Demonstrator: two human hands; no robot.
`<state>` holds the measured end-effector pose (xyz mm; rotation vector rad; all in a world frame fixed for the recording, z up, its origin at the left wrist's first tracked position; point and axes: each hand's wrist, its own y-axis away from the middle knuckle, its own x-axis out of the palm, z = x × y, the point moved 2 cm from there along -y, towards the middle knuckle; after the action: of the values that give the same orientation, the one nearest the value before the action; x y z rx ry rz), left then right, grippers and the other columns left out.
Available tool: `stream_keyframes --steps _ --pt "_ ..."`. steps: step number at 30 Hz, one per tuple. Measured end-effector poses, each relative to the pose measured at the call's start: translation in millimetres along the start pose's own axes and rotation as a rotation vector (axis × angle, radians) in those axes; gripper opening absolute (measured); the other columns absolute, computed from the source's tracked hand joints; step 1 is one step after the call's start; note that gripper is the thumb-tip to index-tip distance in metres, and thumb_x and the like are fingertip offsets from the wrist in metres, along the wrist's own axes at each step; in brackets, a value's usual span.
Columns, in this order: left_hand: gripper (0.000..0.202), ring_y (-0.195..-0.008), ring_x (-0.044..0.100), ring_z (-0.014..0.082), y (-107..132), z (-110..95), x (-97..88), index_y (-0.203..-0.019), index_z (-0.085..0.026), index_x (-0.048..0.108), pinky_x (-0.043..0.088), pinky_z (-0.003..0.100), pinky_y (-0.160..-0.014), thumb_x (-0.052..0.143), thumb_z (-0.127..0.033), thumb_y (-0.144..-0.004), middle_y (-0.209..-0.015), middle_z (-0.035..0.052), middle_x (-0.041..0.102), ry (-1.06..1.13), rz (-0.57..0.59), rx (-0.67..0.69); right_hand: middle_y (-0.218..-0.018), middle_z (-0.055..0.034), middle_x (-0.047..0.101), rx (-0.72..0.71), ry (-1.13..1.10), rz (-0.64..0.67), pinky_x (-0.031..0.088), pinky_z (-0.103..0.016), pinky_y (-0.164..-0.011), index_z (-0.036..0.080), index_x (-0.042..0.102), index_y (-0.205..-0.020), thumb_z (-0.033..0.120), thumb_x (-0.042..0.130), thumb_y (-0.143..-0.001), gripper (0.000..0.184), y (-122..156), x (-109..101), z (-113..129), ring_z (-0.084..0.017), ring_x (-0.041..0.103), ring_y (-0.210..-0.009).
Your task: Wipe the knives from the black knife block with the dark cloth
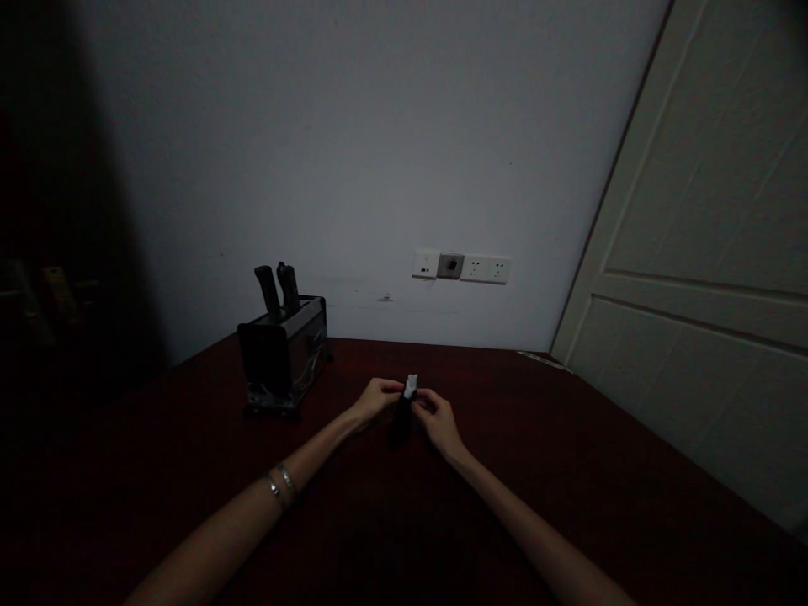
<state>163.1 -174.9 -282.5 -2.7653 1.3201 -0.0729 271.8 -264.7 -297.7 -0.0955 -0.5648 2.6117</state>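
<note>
Over the middle of the table, a narrow dark object (401, 421) stands between my hands, with a small crumpled-looking white piece (411, 385) at its top. My left hand (377, 402) pinches it from the left with the fingertips. From the right, my right hand (440, 423) closes thumb and fingers on it near the white piece. Low light hides the object's lower part, and its exact kind cannot be made out. Two silvery bands (281, 484) circle my left forearm.
A boxy black-and-silver knife holder (271, 366) with black handles (268, 289) stands on the dark red table (505, 396), left of my hands. Behind are a pale wall and a row of sockets (460, 266). A white panelled door (694, 252) is at the right.
</note>
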Motion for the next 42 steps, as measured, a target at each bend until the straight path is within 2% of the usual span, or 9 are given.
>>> stream_keyframes --steps 4,8,15,24,27,30,35,39,42 --pt "0.023 -0.054 0.052 0.0109 -1.9 -1.1 -8.8 -0.075 -0.011 0.067 0.036 0.021 -0.053 0.067 -0.027 -0.058 -0.062 0.0015 0.06 -0.035 -0.091 0.019 -0.065 0.0011 0.06 0.009 -0.026 -0.03 0.042 -0.025 -0.059 0.017 0.061 -0.072 0.024 0.065 -0.062 0.013 2.1 -1.1 2.7 -0.015 0.056 -0.063" --pt "0.019 -0.055 0.05 0.0093 -2.4 -10.3 -30.2 -0.072 -0.011 0.063 0.034 0.02 -0.052 0.065 -0.025 -0.058 -0.061 0.0009 0.058 0.012 -0.196 0.061 -0.065 0.0014 0.061 0.034 -0.07 -0.087 0.044 -0.026 -0.063 0.018 0.058 -0.07 0.029 0.069 -0.059 0.019 -2.2 -9.6 3.3 -0.015 0.058 -0.067" --pt "0.019 -0.06 0.051 0.009 -2.4 -18.3 -73.1 -0.071 -0.013 0.06 0.035 0.019 -0.055 0.067 -0.024 -0.058 -0.066 0.0006 0.058 0.03 -0.262 0.082 -0.081 -0.0045 0.068 0.11 -0.139 -0.15 0.046 -0.03 -0.07 0.016 0.063 -0.085 0.035 0.073 -0.057 0.035 -12.3 -27.9 -5.2 -0.018 0.061 -0.076" --pt "0.024 -0.071 0.056 0.0122 3.1 -17.7 -78.8 -0.076 -0.014 0.057 0.043 0.024 -0.065 0.068 -0.026 -0.058 -0.075 0.0024 0.059 0.115 -0.208 0.027 -0.071 -0.0026 0.065 0.16 -0.162 -0.16 0.046 -0.026 -0.059 0.015 0.064 -0.078 0.041 0.073 -0.057 0.035 -9.9 -31.0 -5.3 -0.015 0.059 -0.063" --pt "0.025 -0.069 0.056 0.0117 3.6 -16.5 -75.7 -0.076 -0.014 0.055 0.044 0.023 -0.062 0.067 -0.029 -0.059 -0.075 0.0016 0.057 0.122 -0.181 0.015 -0.062 0.0011 0.06 0.176 -0.15 -0.177 0.04 -0.021 -0.045 0.016 0.062 -0.078 0.047 0.069 -0.06 0.037 -6.8 -29.5 -6.2 -0.011 0.053 -0.05" --pt "0.027 -0.053 0.05 0.0076 0.8 -11.2 -72.6 -0.072 -0.014 0.052 0.039 0.018 -0.049 0.067 -0.033 -0.061 -0.064 -0.0024 0.051 0.09 -0.182 -0.014 -0.054 0.0037 0.054 0.179 -0.116 -0.196 0.033 -0.02 -0.039 0.017 0.061 -0.079 0.054 0.063 -0.063 0.04 -4.3 -28.8 -8.1 -0.009 0.045 -0.042" --pt "0.036 -0.047 0.045 0.0061 -2.1 -9.0 -54.5 -0.087 -0.016 0.049 0.033 0.015 -0.041 0.068 -0.033 -0.061 -0.061 -0.0052 0.05 0.007 -0.239 0.004 -0.06 0.0006 0.059 0.124 -0.011 -0.276 0.04 -0.024 -0.05 0.015 0.063 -0.073 0.057 0.059 -0.064 0.044 -11.8 -44.8 -6.9 -0.013 0.052 -0.054" --pt "0.048 -0.046 0.045 0.0067 0.1 -24.3 -10.0 -0.109 -0.022 0.039 0.033 0.015 -0.041 0.062 -0.031 -0.068 -0.062 -0.007 0.049 -0.114 -0.173 0.148 -0.069 -0.004 0.064 0.09 0.089 -0.358 0.043 -0.027 -0.06 0.013 0.065 -0.075 0.058 0.058 -0.062 0.047 -21.5 -80.6 5.5 -0.019 0.056 -0.066" --pt "0.038 -0.049 0.046 0.006 -0.3 -36.0 38.8 -0.11 -0.022 0.039 0.033 0.014 -0.043 0.053 -0.028 -0.075 -0.069 -0.0048 0.052 -0.207 -0.098 0.258 -0.069 -0.0045 0.065 0.09 0.152 -0.406 0.042 -0.027 -0.056 0.013 0.064 -0.084 0.056 0.061 -0.06 0.049 -19.0 -119.5 21.0 -0.019 0.056 -0.063"
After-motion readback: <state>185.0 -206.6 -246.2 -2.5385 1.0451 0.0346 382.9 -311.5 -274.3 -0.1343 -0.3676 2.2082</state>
